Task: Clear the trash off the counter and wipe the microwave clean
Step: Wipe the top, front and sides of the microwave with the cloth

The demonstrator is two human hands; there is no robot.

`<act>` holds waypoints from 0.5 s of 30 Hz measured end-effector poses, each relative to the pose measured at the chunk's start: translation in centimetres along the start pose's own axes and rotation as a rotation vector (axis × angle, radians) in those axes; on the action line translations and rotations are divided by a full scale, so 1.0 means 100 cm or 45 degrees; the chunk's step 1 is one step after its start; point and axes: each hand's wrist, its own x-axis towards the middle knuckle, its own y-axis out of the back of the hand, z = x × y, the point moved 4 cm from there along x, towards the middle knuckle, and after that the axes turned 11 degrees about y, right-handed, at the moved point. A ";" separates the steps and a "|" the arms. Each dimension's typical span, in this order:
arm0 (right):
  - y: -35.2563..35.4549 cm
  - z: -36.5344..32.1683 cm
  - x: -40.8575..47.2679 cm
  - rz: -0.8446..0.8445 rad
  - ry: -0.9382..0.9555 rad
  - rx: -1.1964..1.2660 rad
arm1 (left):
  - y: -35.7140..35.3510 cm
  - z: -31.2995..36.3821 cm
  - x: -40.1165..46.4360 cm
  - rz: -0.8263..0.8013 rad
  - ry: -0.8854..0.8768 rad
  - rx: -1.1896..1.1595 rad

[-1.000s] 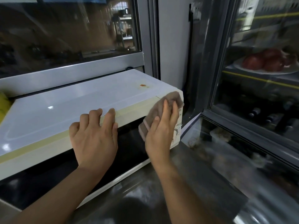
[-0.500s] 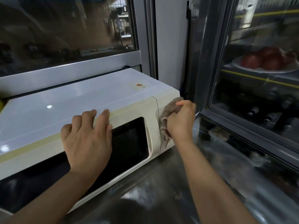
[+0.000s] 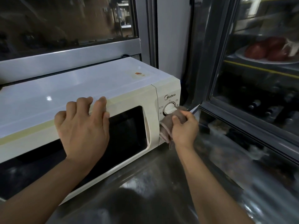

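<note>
Microwave sits on the tabletop, far left. Cloth is gripped in the right hand against the control panel, below the dial. Left hand is laid flat, fingers relaxed, on the top edge. Stain on top not yet wiped. No trash seen on the tabletop.

Single head view, looking forward and down, close on the microwave front

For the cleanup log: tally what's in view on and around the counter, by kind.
Microwave: 1
Cloth: 1
Dial: 1
Sticker: 1
Plate of red food: 1
Hands: 2, left, right
Total: 7
</note>
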 end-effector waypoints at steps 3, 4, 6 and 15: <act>-0.010 -0.012 -0.029 -0.151 0.061 0.033 | -0.002 -0.002 0.000 0.027 0.014 0.002; -0.011 -0.015 -0.036 -0.181 0.108 0.023 | -0.002 -0.002 0.000 0.039 0.014 -0.001; -0.012 -0.016 -0.034 -0.158 0.177 -0.002 | -0.003 -0.002 0.000 0.055 0.006 -0.014; -0.004 0.007 0.007 0.006 0.082 -0.066 | -0.003 -0.002 0.001 0.050 -0.017 0.009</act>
